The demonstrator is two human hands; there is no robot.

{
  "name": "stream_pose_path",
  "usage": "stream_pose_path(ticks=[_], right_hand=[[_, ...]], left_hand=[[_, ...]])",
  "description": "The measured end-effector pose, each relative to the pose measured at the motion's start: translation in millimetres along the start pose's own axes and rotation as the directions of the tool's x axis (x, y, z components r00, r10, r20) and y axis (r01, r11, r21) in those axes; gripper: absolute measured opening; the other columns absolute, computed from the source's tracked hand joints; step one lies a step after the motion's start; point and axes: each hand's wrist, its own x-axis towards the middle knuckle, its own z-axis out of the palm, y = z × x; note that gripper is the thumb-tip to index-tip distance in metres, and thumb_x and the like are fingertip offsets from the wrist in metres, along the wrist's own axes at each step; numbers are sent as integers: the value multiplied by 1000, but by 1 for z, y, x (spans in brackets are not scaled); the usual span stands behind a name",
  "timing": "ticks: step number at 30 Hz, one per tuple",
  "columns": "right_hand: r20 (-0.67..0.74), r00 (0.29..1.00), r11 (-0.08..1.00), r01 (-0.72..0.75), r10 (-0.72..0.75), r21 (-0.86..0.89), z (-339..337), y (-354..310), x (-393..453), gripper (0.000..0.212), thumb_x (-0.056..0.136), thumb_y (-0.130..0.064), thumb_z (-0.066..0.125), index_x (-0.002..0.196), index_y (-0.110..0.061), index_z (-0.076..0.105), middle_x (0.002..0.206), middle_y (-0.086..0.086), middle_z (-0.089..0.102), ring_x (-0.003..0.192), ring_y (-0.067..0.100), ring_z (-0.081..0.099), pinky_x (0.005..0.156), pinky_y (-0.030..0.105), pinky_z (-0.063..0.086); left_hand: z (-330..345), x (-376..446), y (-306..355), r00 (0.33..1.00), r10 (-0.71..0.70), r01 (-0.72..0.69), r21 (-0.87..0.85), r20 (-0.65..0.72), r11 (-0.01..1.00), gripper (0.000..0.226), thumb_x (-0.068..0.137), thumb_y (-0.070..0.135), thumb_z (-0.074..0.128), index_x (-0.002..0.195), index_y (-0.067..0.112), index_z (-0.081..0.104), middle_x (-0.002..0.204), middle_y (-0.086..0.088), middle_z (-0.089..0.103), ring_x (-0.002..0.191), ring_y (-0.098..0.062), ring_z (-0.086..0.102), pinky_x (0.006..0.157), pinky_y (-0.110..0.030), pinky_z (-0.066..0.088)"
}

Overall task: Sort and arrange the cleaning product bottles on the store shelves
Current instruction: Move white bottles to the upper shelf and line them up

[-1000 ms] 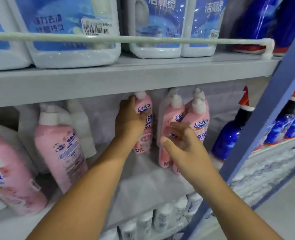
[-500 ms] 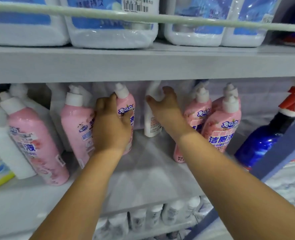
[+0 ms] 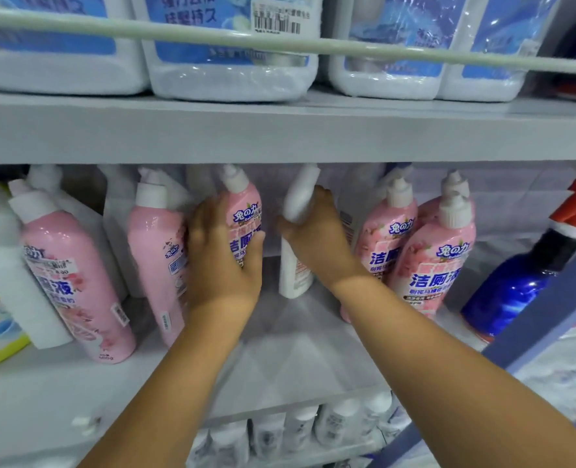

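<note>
On the grey middle shelf [image 3: 306,349], the left hand [image 3: 224,261] wraps its fingers around a pink bottle [image 3: 244,224], which stands nearly upright, white cap up. Just left of it stand two more pink bottles [image 3: 77,285], leaning left. Right of it, the right hand [image 3: 317,238] grips a white bottle [image 3: 295,265], its long axis upright, neck tilted right. Further right crowd two pink labelled bottles [image 3: 428,265], then a blue bottle [image 3: 513,288].

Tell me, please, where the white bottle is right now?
The white bottle stands mid-shelf at centre view, gripped by the right hand, between two pink bottles, one held by the left hand.
</note>
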Motion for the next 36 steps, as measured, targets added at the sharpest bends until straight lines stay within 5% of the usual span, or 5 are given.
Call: stream_pose_path(ticks=[11,14,20,24,36], right_hand=[[526,835,977,57,-161,207,-81,-13,-89,50,90,-5,73,134,-18,55,113,-8,68,104,3,66,88,22,54],[461,881,958,-33,-107,286,-86,-10,-100,45,93,-7,71,134,-22,59,122,-6,72,112,8,69,94,31,57],[-459,883,995,93,-97,-32,-148,22,-135,52,83,-35,75,126,-15,54,124,-5,51,114,18,60,98,24,48],[-229,949,974,-194,217,119,-138,53,-122,95,65,-40,91,139,-24,35,138,-3,50,122,6,57,106,29,48],[-104,995,945,30,4,327,-67,2,-108,94,64,-16,96,139,-22,40,127,-9,61,117,5,63,99,25,54]], left_hand=[[-16,-52,-10,710,-138,524,-388,690,758,92,66,33,88,145,48,43,136,18,65,130,-7,59,111,-40,46],[-14,-52,-7,743,-260,542,-327,617,774,78,69,18,92,126,56,54,118,17,73,113,-7,69,97,-34,55],[-22,-57,-7,780,-330,532,-288,532,796,75,61,42,97,111,74,51,112,29,71,103,3,69,96,-34,54],[-25,-59,1,791,-317,527,-319,524,788,71,64,35,94,104,76,51,109,32,70,99,8,68,93,-31,53],[-51,-68,-17,833,-380,504,-272,401,819,68,72,20,90,105,67,56,105,21,75,95,-3,72,90,-44,58]])
